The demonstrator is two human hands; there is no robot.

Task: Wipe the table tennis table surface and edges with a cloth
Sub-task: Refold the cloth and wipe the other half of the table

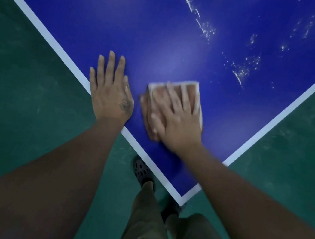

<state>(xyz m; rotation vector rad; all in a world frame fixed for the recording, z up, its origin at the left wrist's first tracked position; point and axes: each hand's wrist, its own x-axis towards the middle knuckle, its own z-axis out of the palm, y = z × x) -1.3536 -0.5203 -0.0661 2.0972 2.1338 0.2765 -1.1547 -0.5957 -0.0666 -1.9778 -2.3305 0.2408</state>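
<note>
Forearms (64,167) reach over the table (161,41) corner. The left hand (111,90) lies spread flat, bracing. The right hand (174,119) presses flat-fingered on the folded cloth (192,91), apparently mid-wipe. Next, likely sweep toward the white specks (240,71).

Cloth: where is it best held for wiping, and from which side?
The cloth lies folded flat on the table, so come from above, palm flat on its middle, as the right hand does. To lift it, probably pinch the far edge, which is clear of the fingers.
</note>
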